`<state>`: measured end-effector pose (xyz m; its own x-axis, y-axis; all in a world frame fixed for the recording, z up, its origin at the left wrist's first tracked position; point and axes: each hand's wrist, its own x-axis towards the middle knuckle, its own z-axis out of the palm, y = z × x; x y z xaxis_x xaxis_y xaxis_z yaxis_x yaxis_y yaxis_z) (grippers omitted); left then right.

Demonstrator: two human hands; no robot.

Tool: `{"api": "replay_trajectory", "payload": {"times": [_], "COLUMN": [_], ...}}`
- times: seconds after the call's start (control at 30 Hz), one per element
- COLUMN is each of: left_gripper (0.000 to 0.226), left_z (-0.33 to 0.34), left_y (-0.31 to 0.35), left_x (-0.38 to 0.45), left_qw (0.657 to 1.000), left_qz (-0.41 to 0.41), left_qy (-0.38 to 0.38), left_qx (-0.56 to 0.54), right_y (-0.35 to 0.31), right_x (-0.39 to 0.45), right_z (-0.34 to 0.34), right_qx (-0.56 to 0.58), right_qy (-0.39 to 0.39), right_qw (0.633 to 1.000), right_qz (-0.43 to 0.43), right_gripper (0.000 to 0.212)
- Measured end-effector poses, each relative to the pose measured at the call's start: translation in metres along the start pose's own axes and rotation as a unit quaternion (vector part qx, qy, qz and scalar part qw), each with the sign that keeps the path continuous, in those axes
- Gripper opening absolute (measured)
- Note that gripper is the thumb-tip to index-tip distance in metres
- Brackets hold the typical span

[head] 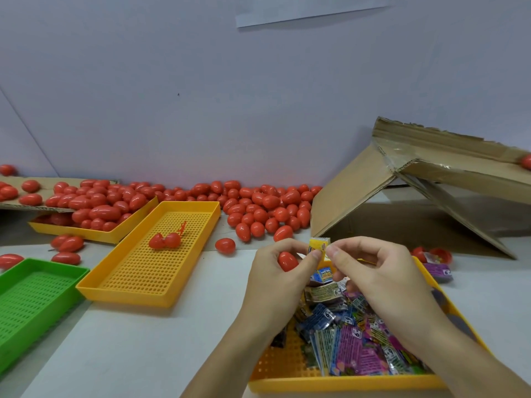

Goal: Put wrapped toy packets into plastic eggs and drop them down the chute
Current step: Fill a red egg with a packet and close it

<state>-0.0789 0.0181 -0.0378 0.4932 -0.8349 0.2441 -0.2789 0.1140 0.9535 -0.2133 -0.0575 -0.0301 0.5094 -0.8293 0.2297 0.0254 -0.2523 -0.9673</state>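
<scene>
- The cardboard chute (pixel 431 179) is sloping up to the right behind the packet tray (pixel 330 382), with one red egg (pixel 527 161) sitting at its far right end.
- The egg pile (pixel 258 202) is lying along the wall, left of the chute and well behind the packet tray.
- The green tray (pixel 40 300) is sitting far left of the packet tray.
- A yellow mesh tray (pixel 152 262) is lying between the green tray and the packet tray, holding an opened egg (pixel 164 240).
- Another yellow tray (pixel 86 232), behind the mesh one, is holding more eggs.
- The packet tray is sitting right under my hands, filled with wrapped packets (pixel 359 334) in blue, purple and green.
- My left hand (pixel 275 280) is curling around a red egg half (pixel 287 261) above the packet tray's far left corner, while its thumb is pinching the yellow packet (pixel 318 246).
- My right hand (pixel 376 271) is hovering over the packet tray's far end, fingertips pinching the other side of the yellow packet.
- The yellow packet is being held between both hands, just right of the egg half.
</scene>
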Motion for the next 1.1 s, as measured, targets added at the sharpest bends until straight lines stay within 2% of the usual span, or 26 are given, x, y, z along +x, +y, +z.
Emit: {"api": "replay_trajectory", "payload": {"times": [0.23,0.33,0.4,0.47,0.6,0.8,0.97,1.1], "left_gripper": [0.011,0.004,0.014,0.016,0.006,0.014,0.029,0.019], "left_z": [0.002,0.003,0.003,0.001,0.001,0.002,0.001,0.002], "left_y": [-0.001,-0.002,-0.002,-0.001,0.0,0.002,0.007,0.006], "left_x": [-0.001,-0.003,-0.003,-0.002,-0.002,-0.002,-0.002,-0.002], "left_qw": [0.998,0.998,0.999,0.999,0.999,0.999,0.999,0.999], "left_qz": [0.028,0.03,0.026,0.029,0.034,-0.004,-0.024,-0.031], "left_qy": [-0.003,-0.008,-0.002,0.002,-0.006,-0.036,-0.038,-0.027], "left_qx": [0.054,0.051,0.037,0.029,0.039,0.017,-0.025,-0.014], "right_y": [-0.003,0.001,0.003,0.004,0.003,0.003,0.006,0.008], "right_x": [0.0,0.001,0.003,0.003,0.001,0.004,0.006,0.008], "right_z": [0.0,0.0,-0.001,-0.002,-0.001,-0.002,-0.004,-0.005], "right_qx": [-0.004,-0.011,-0.013,-0.02,-0.029,0.002,0.023,0.042], "right_qy": [0.007,0.009,0.028,0.035,0.021,-0.005,0.006,0.008], "right_qw": [1.0,0.999,0.999,0.999,0.999,0.999,0.999,0.998], "right_qz": [0.009,0.03,0.036,0.034,0.025,0.036,0.047,0.055], "right_gripper": [0.025,0.014,0.008,0.008,0.009,0.012,0.014,0.014]}}
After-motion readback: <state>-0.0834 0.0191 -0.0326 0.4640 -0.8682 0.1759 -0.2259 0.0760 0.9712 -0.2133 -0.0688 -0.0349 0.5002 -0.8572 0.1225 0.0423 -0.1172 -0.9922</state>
